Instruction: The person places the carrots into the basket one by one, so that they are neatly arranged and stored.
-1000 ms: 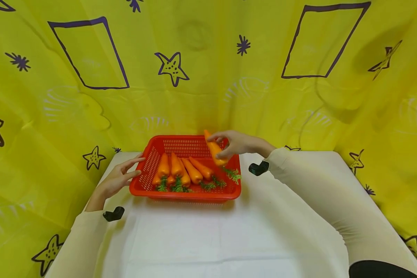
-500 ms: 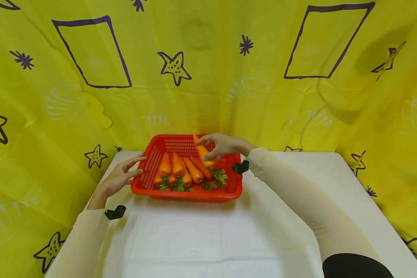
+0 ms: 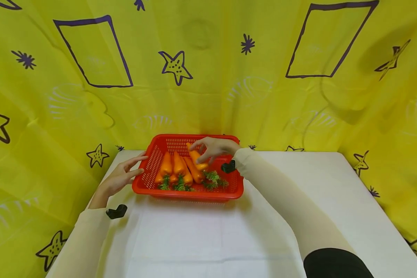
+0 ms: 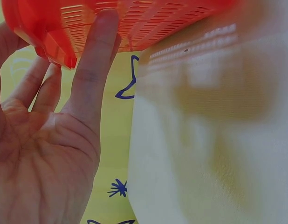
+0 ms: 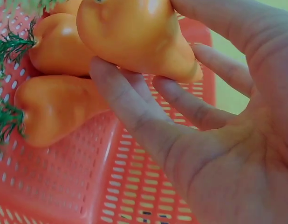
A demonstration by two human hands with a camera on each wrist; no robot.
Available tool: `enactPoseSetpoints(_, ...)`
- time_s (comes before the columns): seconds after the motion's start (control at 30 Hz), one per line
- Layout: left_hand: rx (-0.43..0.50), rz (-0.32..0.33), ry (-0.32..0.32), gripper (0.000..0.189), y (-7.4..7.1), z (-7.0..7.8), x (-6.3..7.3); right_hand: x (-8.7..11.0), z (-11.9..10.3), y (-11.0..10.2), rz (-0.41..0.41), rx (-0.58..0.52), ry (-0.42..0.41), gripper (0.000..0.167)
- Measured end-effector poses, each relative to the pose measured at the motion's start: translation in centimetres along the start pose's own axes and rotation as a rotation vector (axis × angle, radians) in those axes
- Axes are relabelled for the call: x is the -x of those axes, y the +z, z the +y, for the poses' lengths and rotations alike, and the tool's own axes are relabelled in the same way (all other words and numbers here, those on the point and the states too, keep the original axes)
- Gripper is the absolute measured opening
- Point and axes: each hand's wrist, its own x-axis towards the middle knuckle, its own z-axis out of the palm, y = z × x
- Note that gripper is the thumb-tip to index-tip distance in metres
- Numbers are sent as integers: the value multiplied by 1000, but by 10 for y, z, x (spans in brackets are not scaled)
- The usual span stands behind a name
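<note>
In the head view, a red plastic basket (image 3: pixel 187 194) with slotted walls stands on the table, several orange carrots (image 3: pixel 166 165) with green tops lying in its left part. Low over the carrots at the basket's middle, my right hand (image 3: pixel 213 148) holds one carrot (image 3: pixel 195 155) between thumb and fingers, tip pointing away. The right wrist view shows that carrot (image 5: pixel 130 35) close up, with two others (image 5: pixel 60 112) below it. My left hand (image 3: pixel 119 177) touches the basket's left side with nearly straight fingers; in the left wrist view its thumb (image 4: pixel 95 60) lies against the slotted wall.
A white cloth (image 3: pixel 180 235) covers the table under the basket. Yellow curtains (image 3: pixel 208 104) with drawn stars stand close behind the basket and along both sides. Dark wrist cameras (image 3: pixel 116 211) sit on both sleeves.
My right hand has moved left and slightly down with its carrot, from the basket's right side to over the other carrots. The left hand stays at the basket's left side.
</note>
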Motion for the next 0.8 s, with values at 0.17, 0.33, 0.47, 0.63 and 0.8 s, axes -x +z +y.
enactPoseSetpoints(0.17,-2,-3,8,57,0,0,0,-14,4,4,-33,-44,10,67)
enactPoseSetpoints(0.33,-5,0,13,56,0,1,1,-25,8,5,-67,-47,19,65)
enactPoseSetpoints(0.47,-1,-4,17,56,1,1,1,-33,11,7,-90,-70,53,64)
enactPoseSetpoints(0.63,14,-8,23,55,0,1,2,-41,13,9,-106,-68,70,64)
enactPoseSetpoints(0.8,8,-11,29,56,-1,0,2,-48,13,10,-108,-71,71,64)
